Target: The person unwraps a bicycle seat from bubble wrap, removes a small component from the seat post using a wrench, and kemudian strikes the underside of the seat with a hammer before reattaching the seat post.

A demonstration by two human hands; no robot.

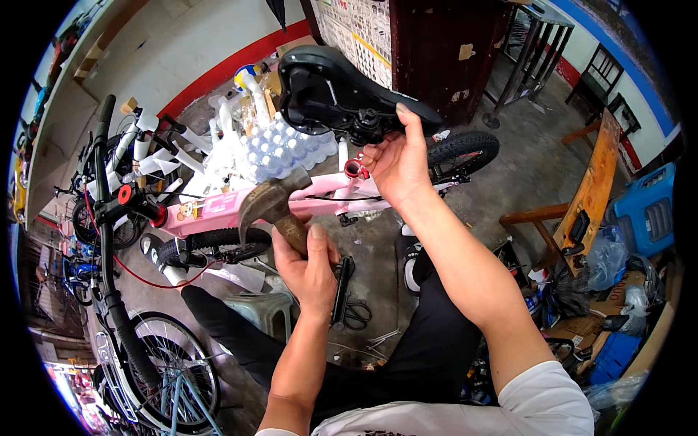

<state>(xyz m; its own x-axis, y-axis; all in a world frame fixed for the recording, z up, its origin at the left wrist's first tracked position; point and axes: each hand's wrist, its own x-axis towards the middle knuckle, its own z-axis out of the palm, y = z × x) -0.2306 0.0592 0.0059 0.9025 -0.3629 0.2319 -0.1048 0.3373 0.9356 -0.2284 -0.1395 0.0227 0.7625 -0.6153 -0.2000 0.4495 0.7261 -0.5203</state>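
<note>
A claw hammer (274, 200) with a worn metal head is gripped around its handle by my left hand (305, 269), in front of the pink bicycle frame (240, 211). Farther up, my right hand (398, 161) holds a black bicycle saddle (327, 83), thumb along its edge and fingers curled near the clamp (367, 125) underneath. The saddle is tipped so that its underside shows. Just below those fingers sits a red seat clamp (354, 168) on the frame's seat tube. Whether a seatpost joins saddle and tube is hidden by my hand.
Black handlebars (105, 211) stretch along the left, above a spoked wheel (178, 356). Beyond the frame lie wrapped clear bottles (283, 149). A wooden bench (592, 189) stands right, beside a blue plastic case (647, 211). A small stool (262, 311) stands near my leg.
</note>
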